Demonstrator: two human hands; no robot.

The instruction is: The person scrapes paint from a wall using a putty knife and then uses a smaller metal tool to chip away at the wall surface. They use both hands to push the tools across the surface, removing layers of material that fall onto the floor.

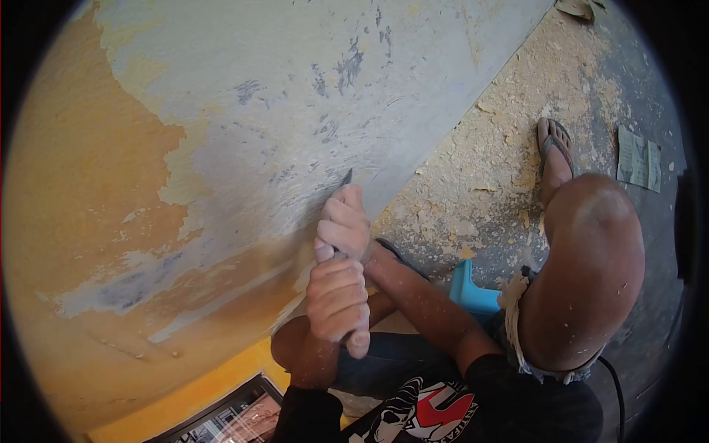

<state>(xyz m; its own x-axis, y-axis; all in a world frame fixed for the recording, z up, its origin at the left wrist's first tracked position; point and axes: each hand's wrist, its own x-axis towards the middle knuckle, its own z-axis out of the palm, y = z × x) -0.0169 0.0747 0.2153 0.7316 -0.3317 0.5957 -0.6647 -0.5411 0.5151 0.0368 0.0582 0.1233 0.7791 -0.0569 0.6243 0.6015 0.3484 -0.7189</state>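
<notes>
Both my hands are closed, one above the other, around the handle of a scraper [348, 177]. Its narrow dark blade pokes out past my right hand [344, 224] and meets the wall [244, 148]. Below it, my left hand [338, 299] wraps the lower part of the handle. Most of the handle is hidden by my fingers. Around the blade the wall is pale grey with dark scratch marks. Yellow-orange paint [111, 170] with a ragged, peeling edge covers the left part.
Paint flakes [480, 170] litter the floor along the wall. A light blue plastic stool [469, 292] is partly under me. My bent knee [598, 214] and sandalled foot [555, 140] are at right, near a paper sheet [639, 159]. A dark-framed picture [236, 413] lies lower left.
</notes>
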